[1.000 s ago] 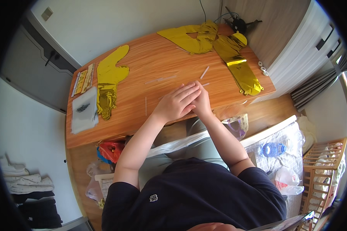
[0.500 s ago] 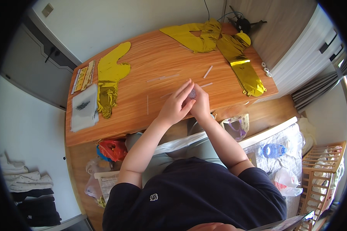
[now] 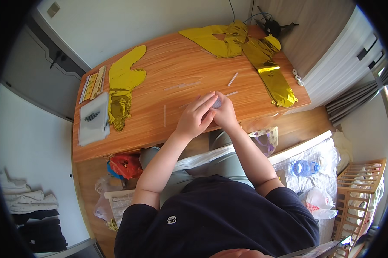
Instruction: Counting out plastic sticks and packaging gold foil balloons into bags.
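Observation:
Over the table's front part, my left hand (image 3: 194, 118) and my right hand (image 3: 226, 115) are pressed together, closed round a small greyish, dotted, rounded thing (image 3: 217, 104). Only a bit of it shows between the fingers, so its kind is unclear. Thin pale strips lie near my hands: one upright strip (image 3: 165, 116) to the left, a few overlapping strips (image 3: 183, 86) behind, and another strip (image 3: 232, 79) farther right. Flat gold foil balloons rest on the wooden table (image 3: 155, 124): a left balloon (image 3: 127, 77), a back balloon (image 3: 202, 36) and a right balloon (image 3: 273, 84).
At the table's left end lie a stack of translucent plastic bags (image 3: 88, 131) and printed strips (image 3: 92, 88). Small white rolls (image 3: 297, 77) sit at the right edge, a black router (image 3: 272, 28) in the back corner. A blue-tinted bottle (image 3: 305, 168) lies right of me.
My joined hands have shifted slightly, and a little more of the dotted thing's pale surface faces up between them. The things on the table stay where they were.

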Action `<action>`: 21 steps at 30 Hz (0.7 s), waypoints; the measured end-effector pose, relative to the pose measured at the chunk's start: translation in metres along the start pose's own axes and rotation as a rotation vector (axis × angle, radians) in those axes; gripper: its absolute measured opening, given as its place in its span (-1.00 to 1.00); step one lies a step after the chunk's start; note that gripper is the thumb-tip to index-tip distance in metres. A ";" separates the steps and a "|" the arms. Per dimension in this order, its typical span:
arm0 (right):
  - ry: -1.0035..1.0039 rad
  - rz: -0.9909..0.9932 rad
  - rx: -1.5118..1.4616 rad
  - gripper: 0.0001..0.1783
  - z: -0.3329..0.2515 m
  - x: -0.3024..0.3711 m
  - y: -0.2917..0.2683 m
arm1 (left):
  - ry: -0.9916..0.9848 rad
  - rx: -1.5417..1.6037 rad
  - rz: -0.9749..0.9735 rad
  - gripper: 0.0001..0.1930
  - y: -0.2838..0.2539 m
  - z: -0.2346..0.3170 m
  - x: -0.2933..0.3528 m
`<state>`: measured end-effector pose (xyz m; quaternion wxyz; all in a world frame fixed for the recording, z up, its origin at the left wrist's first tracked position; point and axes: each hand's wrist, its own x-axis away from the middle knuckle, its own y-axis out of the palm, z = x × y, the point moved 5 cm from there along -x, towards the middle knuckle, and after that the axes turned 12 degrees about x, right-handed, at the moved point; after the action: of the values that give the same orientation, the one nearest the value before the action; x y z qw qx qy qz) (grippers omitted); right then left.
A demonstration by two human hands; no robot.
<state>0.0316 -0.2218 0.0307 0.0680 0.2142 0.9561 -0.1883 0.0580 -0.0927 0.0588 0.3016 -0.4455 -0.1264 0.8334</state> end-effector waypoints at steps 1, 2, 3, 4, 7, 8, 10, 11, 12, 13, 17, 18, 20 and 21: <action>-0.009 -0.009 -0.012 -0.71 0.001 -0.001 0.000 | -0.015 0.019 -0.005 -0.59 0.000 0.000 -0.001; -0.019 -0.019 -0.023 -0.70 0.001 -0.001 0.001 | -0.015 0.019 -0.005 -0.59 -0.001 -0.001 -0.001; -0.019 -0.018 -0.023 -0.70 0.002 -0.002 0.002 | 0.001 -0.027 -0.029 -0.57 -0.002 0.000 -0.003; -0.045 0.000 -0.051 -0.70 0.001 -0.002 0.002 | 0.018 -0.072 -0.052 -0.55 -0.002 0.001 -0.005; -0.065 -0.006 -0.064 -0.71 0.009 -0.004 0.002 | 0.132 -0.153 -0.130 -0.46 -0.005 0.016 -0.016; -0.059 -0.032 -0.049 -0.71 0.013 -0.004 0.003 | 0.133 -0.152 -0.130 -0.46 -0.006 0.016 -0.019; -0.081 -0.027 0.029 -0.73 0.009 -0.004 0.004 | 0.172 -0.112 -0.321 -0.40 0.000 0.016 -0.020; -0.102 -0.020 0.108 -0.74 0.006 -0.003 0.005 | 0.170 -0.113 -0.320 -0.40 -0.001 0.015 -0.018; -0.102 -0.017 0.109 -0.74 0.007 -0.003 0.005 | 0.191 -0.111 -0.315 -0.39 -0.002 0.014 -0.017; -0.094 -0.010 0.106 -0.77 0.008 -0.002 0.005 | 0.213 -0.109 -0.310 -0.38 -0.002 0.014 -0.016; -0.091 -0.019 -0.007 -0.85 0.012 -0.001 0.008 | 0.225 -0.091 -0.282 -0.39 -0.001 0.014 -0.011; -0.091 -0.019 -0.007 -0.85 0.011 -0.001 0.009 | 0.224 -0.102 -0.276 -0.38 -0.002 0.013 -0.009; -0.090 -0.004 -0.032 -0.87 0.009 0.001 0.009 | 0.223 -0.112 -0.270 -0.38 -0.001 0.014 -0.007; -0.090 -0.004 -0.033 -0.87 0.008 0.002 0.008 | 0.224 -0.113 -0.265 -0.38 -0.002 0.015 -0.006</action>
<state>0.0340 -0.2178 0.0203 0.1142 0.2025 0.9554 -0.1819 0.0492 -0.0946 0.0723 0.3955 -0.5310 -0.1964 0.7232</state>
